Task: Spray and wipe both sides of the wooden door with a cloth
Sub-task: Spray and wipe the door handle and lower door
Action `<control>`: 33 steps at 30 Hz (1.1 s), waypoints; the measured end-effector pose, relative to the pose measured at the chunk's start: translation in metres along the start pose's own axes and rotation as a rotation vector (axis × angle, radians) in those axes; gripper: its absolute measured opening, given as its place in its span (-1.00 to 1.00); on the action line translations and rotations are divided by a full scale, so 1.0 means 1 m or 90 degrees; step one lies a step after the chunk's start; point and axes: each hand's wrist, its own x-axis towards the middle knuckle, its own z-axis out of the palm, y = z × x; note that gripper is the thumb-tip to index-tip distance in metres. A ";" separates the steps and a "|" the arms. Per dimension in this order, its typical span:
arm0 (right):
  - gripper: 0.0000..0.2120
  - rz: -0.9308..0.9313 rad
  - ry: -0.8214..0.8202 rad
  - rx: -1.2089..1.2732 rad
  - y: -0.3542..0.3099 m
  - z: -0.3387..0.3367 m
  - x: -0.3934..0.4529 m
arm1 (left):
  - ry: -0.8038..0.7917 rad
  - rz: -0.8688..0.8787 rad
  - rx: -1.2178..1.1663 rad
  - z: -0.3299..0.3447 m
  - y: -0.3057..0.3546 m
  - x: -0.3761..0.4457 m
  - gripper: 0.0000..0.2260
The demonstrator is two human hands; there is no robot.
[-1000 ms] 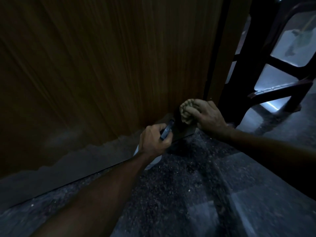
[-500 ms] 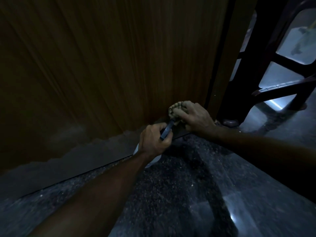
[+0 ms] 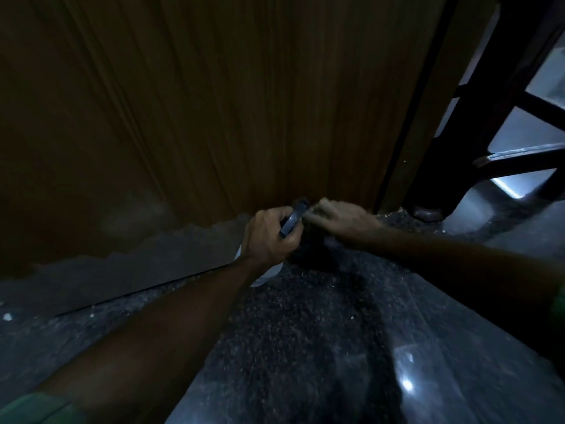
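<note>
R hand (image 3: 339, 214) presses the bunched cloth (image 3: 315, 209) to the wooden door (image 3: 214, 117) at its bottom edge, near the hinge side; fingers curled round it. L hand (image 3: 269, 237) grips spray bottle (image 3: 293, 218), nozzle toward door, just beside R. Unwiped strip runs left along the floor (image 3: 305, 332).

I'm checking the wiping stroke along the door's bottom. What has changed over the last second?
The right hand with the cloth slid left and down along the door, from near its edge to beside the left hand. The left hand kept gripping the spray bottle in the same spot near the floor.
</note>
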 end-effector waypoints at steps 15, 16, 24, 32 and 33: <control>-0.43 -0.078 -0.051 0.038 -0.041 0.002 0.029 | 0.011 -0.021 0.036 -0.051 -0.038 -0.029 -0.71; -0.39 -0.061 -0.041 0.051 -0.043 -0.004 0.034 | 0.010 -0.019 0.037 -0.054 -0.039 -0.031 -0.71; -0.42 -0.050 -0.019 0.034 -0.062 -0.008 0.062 | 0.003 -0.021 0.054 -0.082 -0.056 -0.054 -0.69; -0.31 -0.015 0.101 0.110 -0.079 -0.047 0.096 | 0.010 -0.027 0.078 -0.110 -0.070 -0.071 -0.70; -0.34 -0.029 0.108 0.089 -0.078 -0.046 0.100 | 0.006 -0.025 0.076 -0.112 -0.071 -0.073 -0.70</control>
